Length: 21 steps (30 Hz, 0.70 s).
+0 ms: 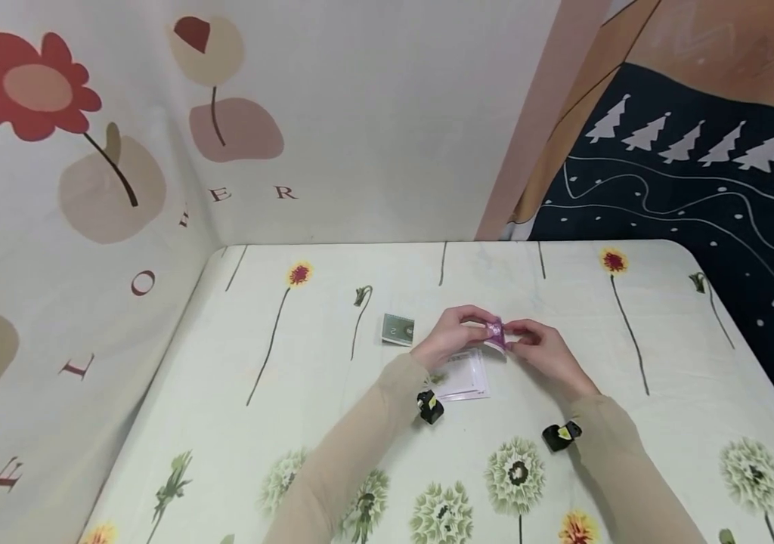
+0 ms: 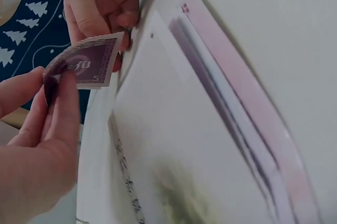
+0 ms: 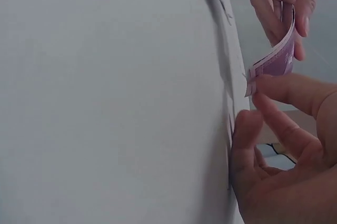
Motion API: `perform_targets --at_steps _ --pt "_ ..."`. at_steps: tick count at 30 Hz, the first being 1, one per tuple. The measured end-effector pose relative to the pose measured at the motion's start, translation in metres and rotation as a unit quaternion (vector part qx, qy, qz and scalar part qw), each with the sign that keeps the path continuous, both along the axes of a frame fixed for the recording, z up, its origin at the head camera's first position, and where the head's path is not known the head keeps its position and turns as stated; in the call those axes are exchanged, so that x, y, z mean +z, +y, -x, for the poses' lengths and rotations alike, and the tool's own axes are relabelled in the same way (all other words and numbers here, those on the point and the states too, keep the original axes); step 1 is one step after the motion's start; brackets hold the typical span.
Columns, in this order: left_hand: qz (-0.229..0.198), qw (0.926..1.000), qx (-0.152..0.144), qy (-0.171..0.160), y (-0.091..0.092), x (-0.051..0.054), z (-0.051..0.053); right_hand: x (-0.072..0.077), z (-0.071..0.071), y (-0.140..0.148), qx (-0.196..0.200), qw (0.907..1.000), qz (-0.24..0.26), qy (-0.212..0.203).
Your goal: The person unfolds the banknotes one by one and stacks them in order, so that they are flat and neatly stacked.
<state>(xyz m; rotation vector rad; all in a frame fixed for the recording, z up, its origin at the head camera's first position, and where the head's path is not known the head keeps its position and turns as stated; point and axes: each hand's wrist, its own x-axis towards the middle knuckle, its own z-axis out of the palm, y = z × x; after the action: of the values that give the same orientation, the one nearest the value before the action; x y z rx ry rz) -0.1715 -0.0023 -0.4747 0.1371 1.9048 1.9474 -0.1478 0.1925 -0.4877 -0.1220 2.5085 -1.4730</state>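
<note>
Between both hands a purple banknote (image 1: 496, 332) is held up, bent in a curve, above the table. A small 5 shows in the corner of the purple banknote (image 2: 96, 69) in the left wrist view. My left hand (image 1: 451, 334) pinches its left end between thumb and fingers. At the other end, my right hand (image 1: 552, 355) pinches the edge with thumb and index finger, as the right hand (image 3: 295, 145) shows in the right wrist view. Just below the hands lies a small stack of pale pink-edged sheets (image 1: 465, 374), with a green blurred print on the top one.
A folded green banknote (image 1: 397, 330) marked 2 rests on the table left of my left hand. The flower-printed tablecloth (image 1: 332, 332) meets a pale curtain (image 1: 373, 151) at the back. Dark fabric with white trees (image 1: 686, 181) hangs at the right.
</note>
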Motion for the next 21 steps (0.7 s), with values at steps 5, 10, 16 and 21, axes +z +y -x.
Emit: perform_targets --at_steps 5,10,16,21 --pt "0.002 0.9998 -0.001 0.018 0.001 0.004 -0.001 0.002 -0.004 0.002 0.007 0.9967 0.073 -0.035" --pt "0.013 0.9991 -0.003 0.039 -0.004 0.007 -0.002 0.003 -0.006 -0.001 0.007 0.9915 0.12 -0.049" --pt "0.011 0.9987 0.001 0.05 -0.014 0.011 -0.005 0.007 -0.008 -0.005 0.004 0.9852 0.162 -0.057" --pt "0.04 0.9975 0.015 0.055 -0.025 0.015 -0.009 0.012 -0.009 -0.008 0.001 0.9863 0.159 -0.042"
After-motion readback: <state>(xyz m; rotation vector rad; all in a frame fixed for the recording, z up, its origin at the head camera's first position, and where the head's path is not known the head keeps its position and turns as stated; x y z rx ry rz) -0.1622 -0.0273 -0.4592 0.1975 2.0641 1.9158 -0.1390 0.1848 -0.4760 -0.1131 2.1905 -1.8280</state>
